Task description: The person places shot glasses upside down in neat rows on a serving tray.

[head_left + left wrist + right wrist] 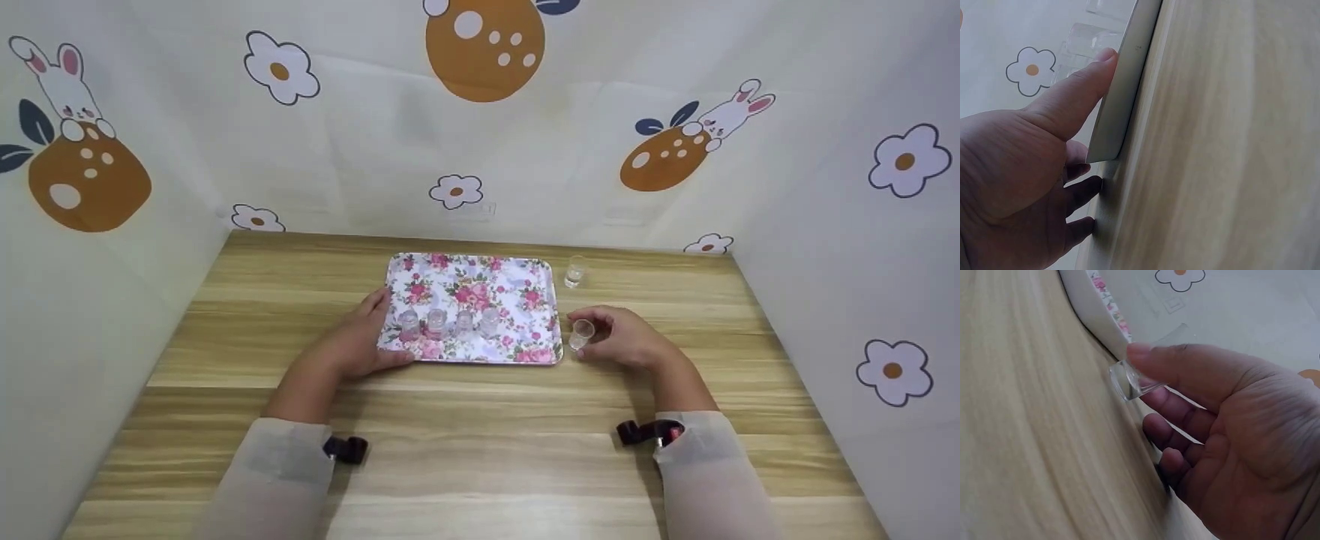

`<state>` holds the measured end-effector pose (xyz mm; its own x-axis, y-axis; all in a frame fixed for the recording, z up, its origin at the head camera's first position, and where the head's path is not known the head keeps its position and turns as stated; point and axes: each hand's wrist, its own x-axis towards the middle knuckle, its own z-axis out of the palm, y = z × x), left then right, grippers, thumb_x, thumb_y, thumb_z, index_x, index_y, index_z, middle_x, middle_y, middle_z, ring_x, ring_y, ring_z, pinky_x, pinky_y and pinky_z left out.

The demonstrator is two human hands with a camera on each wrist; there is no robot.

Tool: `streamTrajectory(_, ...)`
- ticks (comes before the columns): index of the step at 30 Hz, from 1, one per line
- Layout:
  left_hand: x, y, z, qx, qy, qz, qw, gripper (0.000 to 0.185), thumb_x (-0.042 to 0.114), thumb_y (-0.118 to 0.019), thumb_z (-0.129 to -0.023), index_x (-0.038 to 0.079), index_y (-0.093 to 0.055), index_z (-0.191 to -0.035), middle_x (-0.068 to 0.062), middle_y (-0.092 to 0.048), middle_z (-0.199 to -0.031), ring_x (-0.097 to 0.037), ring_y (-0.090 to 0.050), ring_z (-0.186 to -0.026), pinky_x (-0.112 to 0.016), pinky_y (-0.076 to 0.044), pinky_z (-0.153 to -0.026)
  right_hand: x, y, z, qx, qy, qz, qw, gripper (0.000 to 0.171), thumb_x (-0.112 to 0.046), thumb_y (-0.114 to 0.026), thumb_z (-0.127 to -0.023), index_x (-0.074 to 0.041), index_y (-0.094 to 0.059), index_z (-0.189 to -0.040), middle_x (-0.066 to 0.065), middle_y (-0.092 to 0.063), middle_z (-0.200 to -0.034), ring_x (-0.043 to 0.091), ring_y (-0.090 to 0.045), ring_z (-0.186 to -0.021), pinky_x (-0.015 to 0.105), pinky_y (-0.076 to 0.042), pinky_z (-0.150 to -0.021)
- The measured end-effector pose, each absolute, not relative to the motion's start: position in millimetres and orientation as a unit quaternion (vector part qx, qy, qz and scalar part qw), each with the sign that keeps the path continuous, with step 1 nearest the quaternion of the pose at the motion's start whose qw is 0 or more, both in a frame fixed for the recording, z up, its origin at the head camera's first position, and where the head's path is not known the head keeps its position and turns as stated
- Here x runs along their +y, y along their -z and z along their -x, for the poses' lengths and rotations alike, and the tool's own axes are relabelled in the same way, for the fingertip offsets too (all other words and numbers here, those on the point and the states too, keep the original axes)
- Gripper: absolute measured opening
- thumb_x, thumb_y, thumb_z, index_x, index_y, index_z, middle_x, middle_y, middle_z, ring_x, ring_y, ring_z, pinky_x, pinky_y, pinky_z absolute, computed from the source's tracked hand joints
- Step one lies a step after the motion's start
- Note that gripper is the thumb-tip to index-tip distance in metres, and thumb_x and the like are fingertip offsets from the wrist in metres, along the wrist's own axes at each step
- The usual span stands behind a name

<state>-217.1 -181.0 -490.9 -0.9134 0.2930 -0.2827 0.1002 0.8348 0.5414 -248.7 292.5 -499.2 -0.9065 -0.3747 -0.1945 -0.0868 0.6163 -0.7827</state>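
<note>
Right hand (626, 337) pinched clear glass (581, 335) just right of floral tray (517, 277).
Glass pointed mouth up, long axis near vertical; couldn't tell if base touched tabletop (480, 465). Right grip was clamped on it, thumb on near side. Left hand (360, 343) had its grip clamped round tray's near-left corner. Tray lay flat, long axis left-right, four glasses (436, 324) in a row on near part; another glass (574, 272) stood by far-right corner.

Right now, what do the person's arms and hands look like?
Left sleeve and right sleeve: pale grey-beige, long. Black left wrist camera and right wrist camera poke from the cuffs; small red patch at the right. Left hand, right hand: ungloved.
</note>
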Motion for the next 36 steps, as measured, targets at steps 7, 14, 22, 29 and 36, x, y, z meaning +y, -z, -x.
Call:
streamTrajectory(7,-180,490,216,0.939,-0.273,-0.109,0.179,0.128,0.063,-0.079,-0.090,0.006,0.000,-0.172,-0.013,0.005,-0.183,-0.048,-0.010,-0.166,-0.061,-0.019,-0.136,290,503,248,0.899,0.389,0.133,0.151,0.036,-0.019,-0.092,-0.083,-0.014,-0.079,-0.116,0.006,-0.076,-0.117,0.019,-0.065,-0.107,0.032,-0.053,-0.099)
streamTrajectory(14,-179,489,215,0.939,-0.272,-0.116,0.176,0.126,0.062,-0.078,-0.091,0.003,-0.002,-0.172,-0.014,0.004,-0.183,-0.048,-0.009,-0.166,-0.060,-0.019,-0.136,287,502,248,0.895,0.407,0.119,0.138,0.027,-0.017,-0.092,-0.081,-0.015,-0.079,-0.105,0.003,-0.079,-0.113,0.017,-0.067,-0.102,0.026,-0.054,-0.091)
streamTrajectory(22,-180,489,215,0.938,-0.274,-0.113,0.178,0.128,0.063,-0.079,-0.090,0.005,0.001,-0.172,-0.013,0.006,-0.183,-0.048,-0.008,-0.166,-0.060,-0.017,-0.136,282,488,246,0.858,0.496,0.075,0.107,0.034,-0.006,-0.085,-0.085,-0.006,-0.078,-0.118,0.008,-0.080,-0.115,0.015,-0.073,-0.102,0.020,-0.060,-0.088)
streamTrajectory(29,-180,489,214,0.936,-0.280,-0.111,0.181,0.129,0.062,-0.079,-0.090,0.006,0.002,-0.172,-0.013,0.008,-0.183,-0.048,-0.008,-0.166,-0.060,-0.017,-0.136,275,474,245,0.838,0.542,0.052,0.035,0.032,-0.005,-0.082,-0.087,0.003,-0.075,-0.118,0.008,-0.080,-0.113,0.007,-0.073,-0.097,0.016,-0.061,-0.088)
streamTrajectory(36,-181,490,216,0.938,-0.277,-0.113,0.177,0.129,0.062,-0.079,-0.090,0.006,0.002,-0.172,-0.014,0.006,-0.183,-0.047,-0.008,-0.167,-0.060,-0.018,-0.136,262,464,247,0.833,0.550,0.060,0.009,0.040,-0.011,-0.086,-0.087,-0.001,-0.076,-0.125,0.009,-0.079,-0.112,0.009,-0.073,-0.095,0.018,-0.062,-0.083)
